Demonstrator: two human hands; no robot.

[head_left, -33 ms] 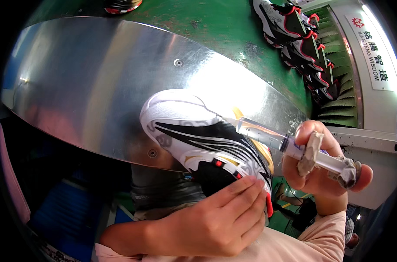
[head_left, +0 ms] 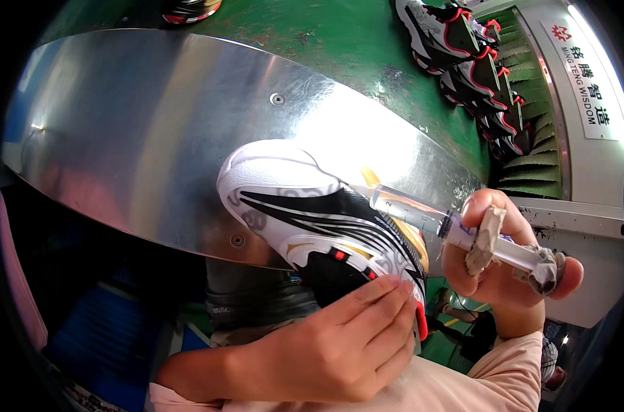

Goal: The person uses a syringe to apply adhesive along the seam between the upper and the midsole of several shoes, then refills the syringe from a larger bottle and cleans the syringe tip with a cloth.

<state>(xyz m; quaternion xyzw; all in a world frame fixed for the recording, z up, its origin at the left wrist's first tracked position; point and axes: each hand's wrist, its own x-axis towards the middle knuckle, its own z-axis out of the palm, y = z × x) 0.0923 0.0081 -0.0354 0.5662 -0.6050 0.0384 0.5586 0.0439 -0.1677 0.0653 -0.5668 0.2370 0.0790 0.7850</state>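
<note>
A sneaker [head_left: 312, 213] in white, black and gold, with red accents, lies tilted over the near edge of the metal plate, its white toe pointing to the far left. My left hand [head_left: 356, 340] is closed on the heel end, its fingers pressed against the shoe's side. In my right hand [head_left: 507, 254] is a clear syringe [head_left: 408, 208], its barrel aimed left. Whitish wrapping covers the finger flange and the plunger's end. The syringe tip meets or nearly meets the shoe's edge where the white toe joins the black-striped part; actual contact cannot be made out.
The shiny curved metal plate [head_left: 119, 137] bears visible screws. Beyond it is a green surface [head_left: 339, 41] with several similar shoes [head_left: 480, 82] at the far right, beside a machine opening hung with green strips [head_left: 531, 144]. Another shoe [head_left: 191, 8] shows at the top edge.
</note>
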